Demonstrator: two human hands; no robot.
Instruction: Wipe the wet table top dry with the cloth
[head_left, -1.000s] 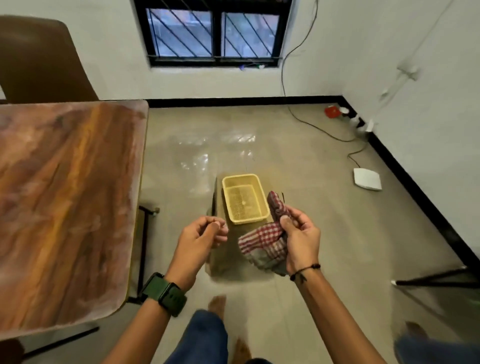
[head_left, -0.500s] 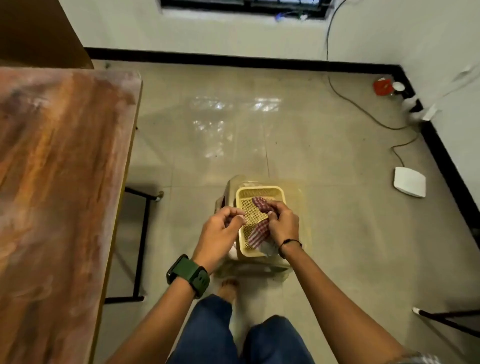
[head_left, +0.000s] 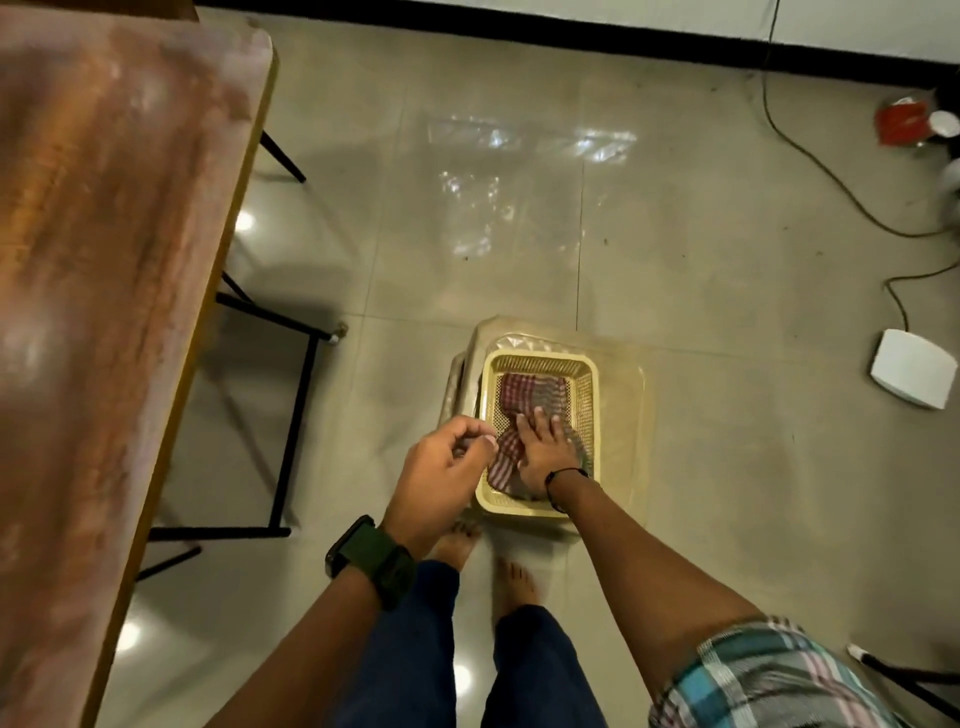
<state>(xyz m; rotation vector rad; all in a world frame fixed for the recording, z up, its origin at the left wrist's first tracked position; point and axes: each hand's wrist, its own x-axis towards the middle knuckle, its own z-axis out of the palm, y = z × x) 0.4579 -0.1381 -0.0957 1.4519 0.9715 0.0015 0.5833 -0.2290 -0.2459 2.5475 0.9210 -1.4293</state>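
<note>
While over basket (head_left: 540, 506), hands (head_left: 543, 449) on cloth (head_left: 530, 389)

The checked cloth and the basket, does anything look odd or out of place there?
Slightly. The checked cloth lies rumpled in the yellow basket on a low stool, and its near end spills over the basket's left rim. The right hand presses flat on it; the left hand hovers beside it. Nothing looks damaged.

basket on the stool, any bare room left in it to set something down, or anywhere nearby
Basket is crowded: cloth and right hand fill it, left hand at its left rim. Free: the table top and the floor between basket and far wall.
</note>
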